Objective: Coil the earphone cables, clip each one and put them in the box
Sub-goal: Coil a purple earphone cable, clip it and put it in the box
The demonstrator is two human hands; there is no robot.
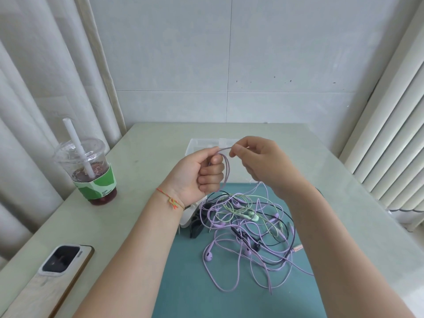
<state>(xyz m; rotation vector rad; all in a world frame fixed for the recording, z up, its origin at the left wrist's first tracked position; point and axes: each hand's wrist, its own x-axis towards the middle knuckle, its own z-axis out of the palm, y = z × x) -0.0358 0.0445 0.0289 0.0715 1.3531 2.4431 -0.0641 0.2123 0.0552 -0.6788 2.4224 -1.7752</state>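
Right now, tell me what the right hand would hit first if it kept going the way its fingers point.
The right hand points left toward the left hand, pinching the purple cable between them. It would likely meet the left hand's fingers first; depth is unclear.

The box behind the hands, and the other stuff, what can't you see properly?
- Box, head view: both hands cover most of it; its contents are hidden.
- Black clips: the left hand and wrist hide part; number unclear.
- Tangled cables: too knotted to count.
- Phone: screen faces down.
- Right hand: its palm faces away.
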